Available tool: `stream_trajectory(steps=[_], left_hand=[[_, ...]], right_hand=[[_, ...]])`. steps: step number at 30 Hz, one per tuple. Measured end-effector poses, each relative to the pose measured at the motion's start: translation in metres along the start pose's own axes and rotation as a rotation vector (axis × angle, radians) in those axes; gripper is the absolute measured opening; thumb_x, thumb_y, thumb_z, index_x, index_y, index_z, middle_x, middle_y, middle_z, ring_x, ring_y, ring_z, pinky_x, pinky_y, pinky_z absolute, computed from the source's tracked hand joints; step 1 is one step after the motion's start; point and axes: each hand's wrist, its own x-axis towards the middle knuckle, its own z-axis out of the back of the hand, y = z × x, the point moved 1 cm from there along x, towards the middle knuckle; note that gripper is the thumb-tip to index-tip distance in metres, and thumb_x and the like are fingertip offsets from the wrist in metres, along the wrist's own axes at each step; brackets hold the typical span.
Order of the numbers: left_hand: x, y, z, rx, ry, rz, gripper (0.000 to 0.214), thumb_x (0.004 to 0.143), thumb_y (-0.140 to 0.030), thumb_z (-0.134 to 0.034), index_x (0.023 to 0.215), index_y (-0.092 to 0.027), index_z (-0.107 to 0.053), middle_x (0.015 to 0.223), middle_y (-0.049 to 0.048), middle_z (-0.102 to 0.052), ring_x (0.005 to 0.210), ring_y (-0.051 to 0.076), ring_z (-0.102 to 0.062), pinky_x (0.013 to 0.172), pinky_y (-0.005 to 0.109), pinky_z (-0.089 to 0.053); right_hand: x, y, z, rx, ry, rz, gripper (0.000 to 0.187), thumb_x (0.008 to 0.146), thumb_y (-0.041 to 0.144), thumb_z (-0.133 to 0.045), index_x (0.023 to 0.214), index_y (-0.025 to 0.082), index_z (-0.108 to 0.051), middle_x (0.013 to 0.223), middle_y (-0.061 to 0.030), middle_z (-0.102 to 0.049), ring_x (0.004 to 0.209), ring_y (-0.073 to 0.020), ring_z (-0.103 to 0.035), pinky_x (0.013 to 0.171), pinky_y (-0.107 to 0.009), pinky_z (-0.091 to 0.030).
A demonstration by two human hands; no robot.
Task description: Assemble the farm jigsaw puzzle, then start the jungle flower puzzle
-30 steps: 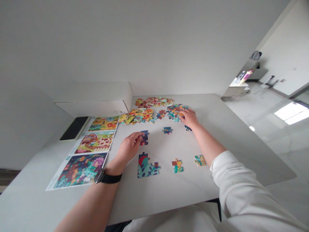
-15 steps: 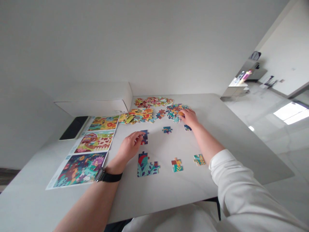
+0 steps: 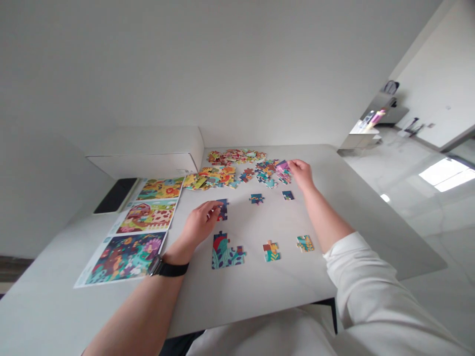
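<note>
My right hand (image 3: 300,173) pinches a purple puzzle piece (image 3: 282,165) at the right side of a pile of dark and teal pieces (image 3: 265,172). My left hand (image 3: 202,222) has its fingers curled over the left edge of a dark blue puzzle piece (image 3: 224,210); what lies between its fingertips is hidden. Below it lies a joined corner section (image 3: 224,254) with teal leaves and a red shape. Apart from it are a blue piece (image 3: 256,199), a small dark blue piece (image 3: 288,196), a teal and orange piece (image 3: 272,251) and a teal and yellow piece (image 3: 305,243).
Piles of yellow pieces (image 3: 213,176) and red pieces (image 3: 235,156) lie at the back of the table. On the left are a picture sheet (image 3: 126,257) with three scenes, a black phone (image 3: 116,196) and a white box (image 3: 144,163) against the wall.
My right hand has drawn slightly right at the pile, and a purple piece now shows in its fingers. The small dark blue piece is uncovered. My left hand has hardly moved.
</note>
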Motion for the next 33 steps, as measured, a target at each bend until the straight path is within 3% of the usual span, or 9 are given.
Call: stream_trajectory(steps=[3, 8, 13, 16, 19, 24, 30, 33], left_hand=[[0.000, 0.000, 0.000, 0.000, -0.001, 0.000, 0.031, 0.102, -0.035, -0.052, 0.117, -0.020, -0.076, 0.104, 0.0088, -0.080, 0.090, 0.024, -0.074, 0.088, 0.034, -0.057], [0.000, -0.003, 0.001, -0.002, -0.005, -0.003, 0.031, 0.100, -0.034, -0.054, 0.116, -0.020, -0.076, 0.097, 0.0073, -0.079, 0.082, 0.022, -0.072, 0.079, 0.032, -0.056], [-0.004, -0.009, 0.003, -0.059, -0.036, -0.021, 0.030, 0.101, -0.037, -0.056, 0.116, -0.021, -0.077, 0.098, 0.0071, -0.079, 0.079, 0.020, -0.070, 0.074, 0.030, -0.054], [-0.008, -0.021, 0.006, -0.163, -0.041, -0.005, 0.031, 0.102, -0.039, -0.057, 0.116, -0.020, -0.076, 0.097, 0.0075, -0.078, 0.079, 0.019, -0.070, 0.072, 0.030, -0.053], [-0.013, -0.037, 0.008, -0.329, -0.021, 0.038, 0.036, 0.101, -0.048, -0.060, 0.116, -0.019, -0.075, 0.092, 0.0073, -0.077, 0.078, 0.019, -0.069, 0.070, 0.029, -0.053], [-0.015, -0.053, 0.006, -0.580, 0.141, 0.062, 0.052, 0.099, -0.065, -0.061, 0.114, -0.017, -0.075, 0.090, 0.0072, -0.076, 0.071, 0.015, -0.063, 0.066, 0.026, -0.051], [-0.014, -0.049, -0.001, -0.591, 0.279, 0.118, 0.042, 0.091, -0.059, -0.072, 0.092, -0.017, -0.073, 0.085, 0.0084, -0.078, 0.075, 0.019, -0.069, 0.068, 0.028, -0.052], [-0.012, -0.047, 0.001, -0.602, 0.276, 0.150, 0.038, 0.090, -0.055, -0.074, 0.089, -0.017, -0.072, 0.081, 0.0063, -0.076, 0.071, 0.017, -0.067, 0.065, 0.027, -0.050]], right_hand=[[-0.001, 0.013, 0.009, 0.215, 0.033, -0.078, 0.055, 0.078, 0.075, -0.077, 0.081, 0.021, -0.072, 0.069, -0.0009, -0.068, 0.065, -0.0158, -0.060, 0.065, -0.028, -0.049], [-0.023, 0.053, 0.018, 0.342, 0.124, -0.127, 0.059, 0.063, 0.075, -0.090, 0.081, 0.021, -0.072, 0.071, -0.0007, -0.068, 0.063, -0.0139, -0.058, 0.061, -0.027, -0.049], [-0.065, 0.099, 0.019, 0.392, 0.210, -0.096, 0.056, 0.068, 0.072, -0.090, 0.087, 0.022, -0.073, 0.077, -0.0008, -0.069, 0.068, -0.0145, -0.060, 0.065, -0.028, -0.052], [-0.099, 0.113, 0.010, 0.395, 0.256, -0.095, 0.053, 0.072, 0.071, -0.087, 0.091, 0.023, -0.074, 0.081, -0.0013, -0.071, 0.075, -0.0164, -0.063, 0.070, -0.029, -0.053], [-0.134, 0.117, -0.010, 0.362, 0.361, -0.114, 0.047, 0.078, 0.068, -0.083, 0.091, 0.024, -0.075, 0.084, -0.0023, -0.073, 0.078, -0.0186, -0.065, 0.072, -0.031, -0.054], [-0.178, 0.117, -0.049, 0.267, 0.590, -0.064, 0.036, 0.090, 0.059, -0.072, 0.089, 0.024, -0.074, 0.083, -0.0021, -0.074, 0.078, -0.0198, -0.065, 0.076, -0.033, -0.052], [-0.191, 0.114, -0.066, 0.187, 0.663, 0.009, 0.029, 0.094, 0.052, -0.068, 0.091, 0.023, -0.073, 0.085, -0.0018, -0.074, 0.080, -0.0201, -0.066, 0.076, -0.033, -0.050], [-0.190, 0.111, -0.064, 0.230, 0.668, 0.005, 0.030, 0.094, 0.052, -0.068, 0.104, 0.024, -0.074, 0.088, -0.0023, -0.074, 0.081, -0.0206, -0.068, 0.078, -0.034, -0.052]])
